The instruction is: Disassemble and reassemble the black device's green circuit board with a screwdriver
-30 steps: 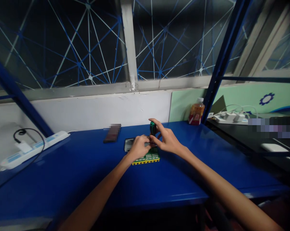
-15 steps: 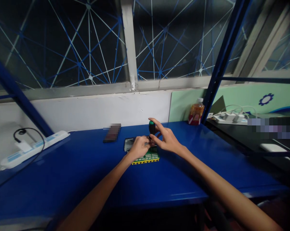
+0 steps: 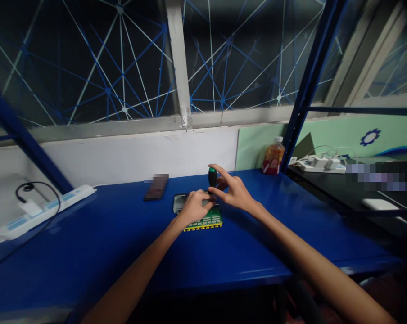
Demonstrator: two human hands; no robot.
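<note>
An upright screwdriver (image 3: 212, 177) with a black handle and green cap stands over the middle of the desk. My right hand (image 3: 235, 192) is closed loosely about its handle, the index finger arched over the cap and the thumb low by the handle's base. Below it lies a flat device with a dark-framed grey tray (image 3: 179, 202) at the back and a green board (image 3: 212, 219) with rows of pale rectangles and a yellow toothed front edge. My left hand (image 3: 196, 206) rests across this device, fingers bent together near the screwdriver's lower end; the tip and what those fingers pinch are hidden.
Behind the device to the left lies a dark, partly blurred slab (image 3: 157, 188). A white power strip (image 3: 48, 211) with a black cable runs along the blue desk's (image 3: 122, 252) left side. A bottle (image 3: 273, 156) stands at the back right, beside a blue post (image 3: 303, 90).
The whole view has shifted slightly. My right index finger is a little higher over the screwdriver's cap; the left hand and the device stay together as before.
</note>
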